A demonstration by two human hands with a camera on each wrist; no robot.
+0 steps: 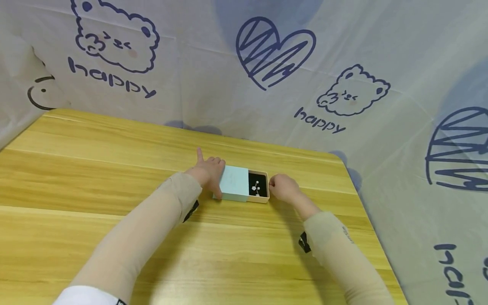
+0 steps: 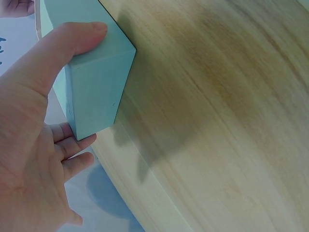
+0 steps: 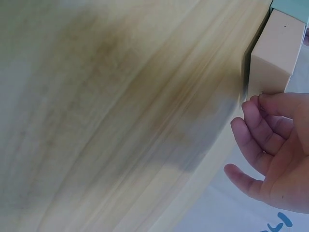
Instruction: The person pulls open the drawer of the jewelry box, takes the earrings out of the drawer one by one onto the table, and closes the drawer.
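A jewelry box lies on the wooden table, its light-blue sleeve [image 1: 234, 183] on the left and its pale pink drawer [image 1: 263, 199] slid partly out to the right. Small flower-and-pearl jewelry pieces [image 1: 256, 186] show on the drawer's black lining. My left hand [image 1: 209, 173] grips the closed end of the sleeve, thumb [image 2: 87, 37] on the near side and fingers on the far side. At the drawer's outer end, my right hand [image 1: 285, 187] pinches with thumb and forefinger right at the end face; the pinched bit is mostly hidden by the fingertips.
The wooden table [image 1: 95, 169] extends around the box, with its far edge behind and its right edge beyond the right arm. White cloth [image 1: 206, 76] printed with bears, hearts and "happy" hangs behind and on the right.
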